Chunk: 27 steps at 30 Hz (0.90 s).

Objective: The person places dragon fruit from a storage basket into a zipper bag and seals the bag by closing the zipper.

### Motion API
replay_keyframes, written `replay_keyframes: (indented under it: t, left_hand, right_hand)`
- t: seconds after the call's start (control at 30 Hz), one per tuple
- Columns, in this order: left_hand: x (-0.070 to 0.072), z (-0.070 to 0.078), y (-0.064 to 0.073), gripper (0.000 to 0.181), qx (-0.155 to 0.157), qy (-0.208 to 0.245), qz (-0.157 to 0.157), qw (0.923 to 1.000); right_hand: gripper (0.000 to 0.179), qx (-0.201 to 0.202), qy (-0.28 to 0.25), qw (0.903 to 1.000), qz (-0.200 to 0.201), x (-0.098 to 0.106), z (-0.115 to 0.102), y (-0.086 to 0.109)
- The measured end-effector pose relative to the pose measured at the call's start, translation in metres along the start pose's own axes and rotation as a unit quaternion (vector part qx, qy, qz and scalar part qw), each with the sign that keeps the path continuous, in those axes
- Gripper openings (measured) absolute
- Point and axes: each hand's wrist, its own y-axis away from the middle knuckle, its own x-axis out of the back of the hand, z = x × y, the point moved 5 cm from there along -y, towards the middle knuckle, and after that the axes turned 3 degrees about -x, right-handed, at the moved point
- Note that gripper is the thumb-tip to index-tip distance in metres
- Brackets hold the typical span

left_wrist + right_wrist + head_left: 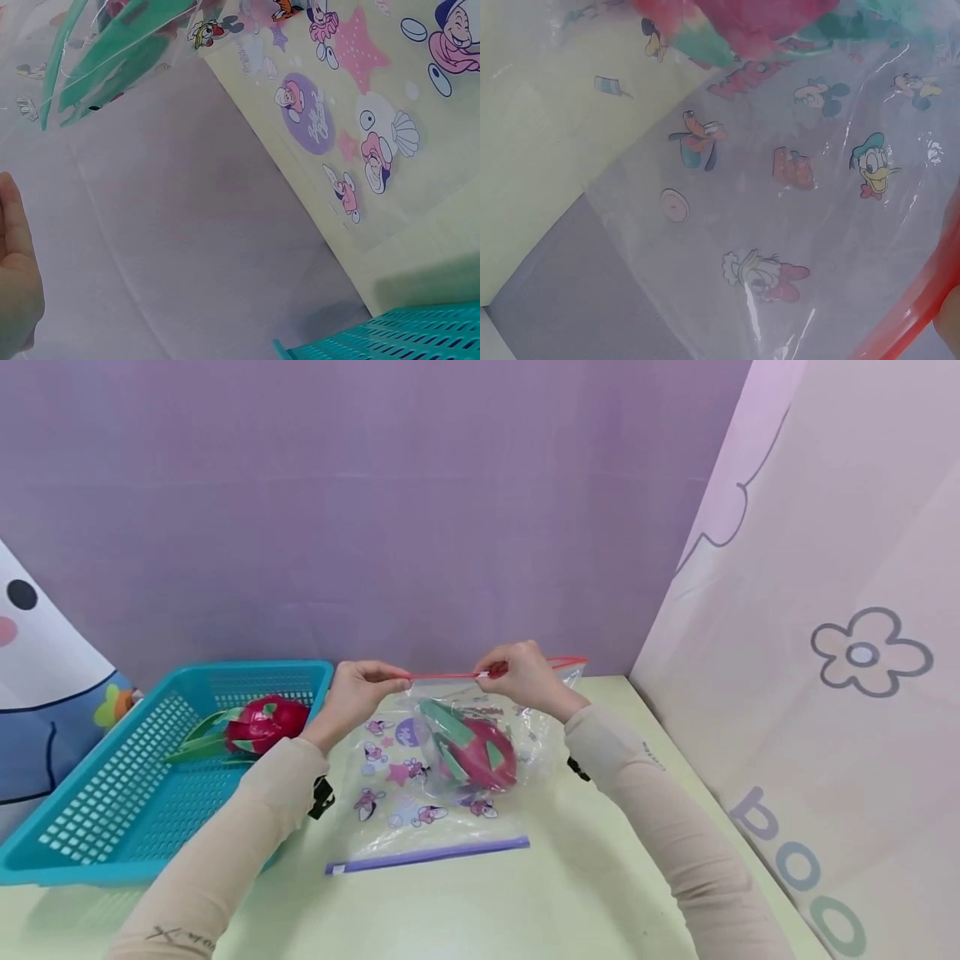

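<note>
A clear zip bag [536, 727] with cartoon prints hangs from both hands by its red zip strip [450, 676]. Inside it is a dragon fruit [487, 760], pink-red with green leaf tips. My left hand [352, 697] pinches the strip's left end between thumb and fingers. Further right along the strip, my right hand [525, 675] pinches it at the small white slider [482, 674]. The right wrist view shows the bag's printed side and the red strip [911, 315] beside a fingertip. Green leaves [124, 64] show through the plastic in the left wrist view.
Beneath the held bag, a second clear bag with a purple zip strip [427, 855] lies flat on the pale table [420, 918]. A teal basket [97, 777] at the left holds another dragon fruit [281, 718]. Cloth walls [420, 510] stand behind and to the right.
</note>
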Motion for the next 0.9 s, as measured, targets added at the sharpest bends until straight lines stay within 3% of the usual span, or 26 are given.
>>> replay_keyframes:
  t: [0.63,0.9]
  left_hand:
    - [0.006,-0.005,0.001,0.031,0.012,0.007,-0.003,0.9999]
    - [0.005,-0.005,0.001,0.027,0.0,0.015,-0.007,0.9999]
  right_hand:
    - [0.009,0.017,-0.004,0.9998,0.003,0.003,0.004,0.003]
    - [0.009,0.001,0.003,1.0,0.005,0.006,0.01,0.005]
